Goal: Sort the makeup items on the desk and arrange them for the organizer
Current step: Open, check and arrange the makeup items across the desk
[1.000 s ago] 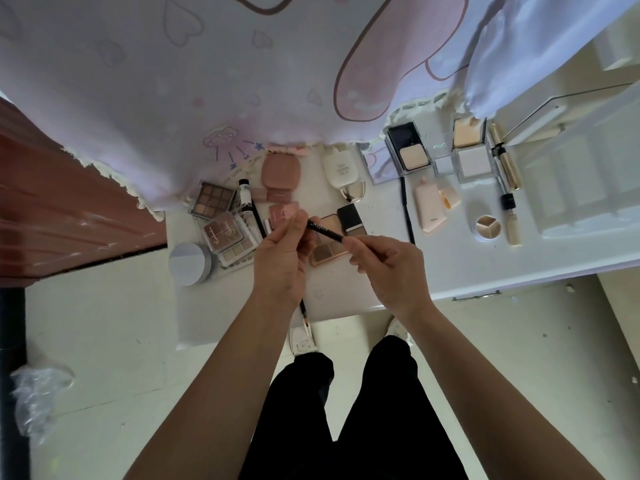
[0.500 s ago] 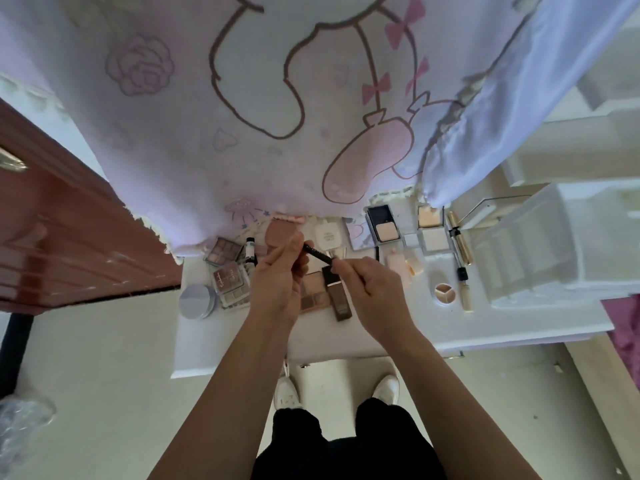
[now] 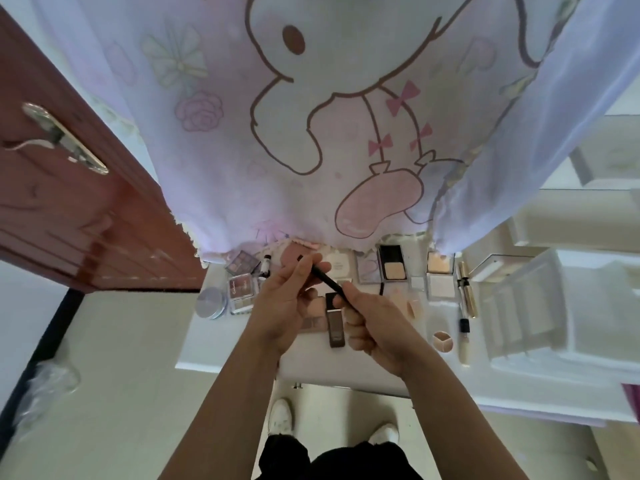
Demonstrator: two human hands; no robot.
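The thin black pencil [image 3: 325, 279] is up off the tabletop [image 3: 239, 348], held between both hands above the middle of the spread of makeup. Its long axis runs on a slant, the far end toward 11 o'clock and the near end toward 5 o'clock. The left hand [image 3: 284, 306] pinches the far end between thumb and fingertips. The right hand [image 3: 377, 327] has its fingers curled round the near end. Whether a cap is being worked on or off, I cannot tell from here.

Just under the pencil a dark foundation bottle [image 3: 335, 323] lies flat, running 12 to 6. At 9 o'clock from the hands sit the eyeshadow palettes [image 3: 240, 292] and a round silver jar [image 3: 211, 303]. At 1 o'clock there is an open powder compact [image 3: 391, 268]. Out at 3 o'clock lies a gold tube [image 3: 468, 292], and beyond it the white organizer [image 3: 540, 306], well apart from the hands.

The organizer lies on the right hand's side, so that hand looks the nearer one to carry the pencil toward 3 o'clock.
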